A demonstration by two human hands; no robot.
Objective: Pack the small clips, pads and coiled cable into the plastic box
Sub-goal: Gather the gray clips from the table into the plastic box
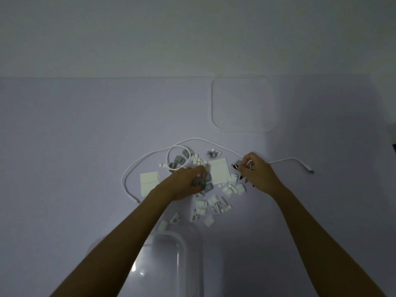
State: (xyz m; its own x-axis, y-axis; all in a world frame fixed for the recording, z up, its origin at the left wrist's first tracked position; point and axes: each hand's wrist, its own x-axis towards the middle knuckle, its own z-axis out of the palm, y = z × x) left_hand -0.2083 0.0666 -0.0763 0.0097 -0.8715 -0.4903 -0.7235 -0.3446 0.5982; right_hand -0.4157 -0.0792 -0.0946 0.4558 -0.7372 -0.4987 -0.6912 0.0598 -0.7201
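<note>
Here, left to right:

Cable: a white cable (147, 156) lies loose on the pale table (64, 136), not coiled tight; one end (137, 200) sits at the left near the left forearm, a small loop curls in the middle, and the far end (308, 169) trails off to the right.

Left pad: a white square pad (149, 180) lies flat just inside the cable's left bend.

Left hand: the left hand (188, 183) is knuckles-up over the pile, fingers curled around several grey clips (200, 183); how many it holds is hard to tell in the dim light.

Grey clips: more grey clips (180, 160) lie inside the cable loop, beyond the left hand.

Box: the clear plastic box (171, 254) stands at the near edge, between the forearms, partly hidden by the left arm.

White clips: small white clips (216, 205) are scattered between the hands and toward the box.

Large pad: a bigger white pad (219, 171) lies between the two hands.

Right hand: the right hand (255, 174) has its fingers bent, pinching a small grey clip (239, 165) at the fingertips.

Lid: a clear square lid (243, 103) lies flat far back on the right, well apart from the pile.
</note>
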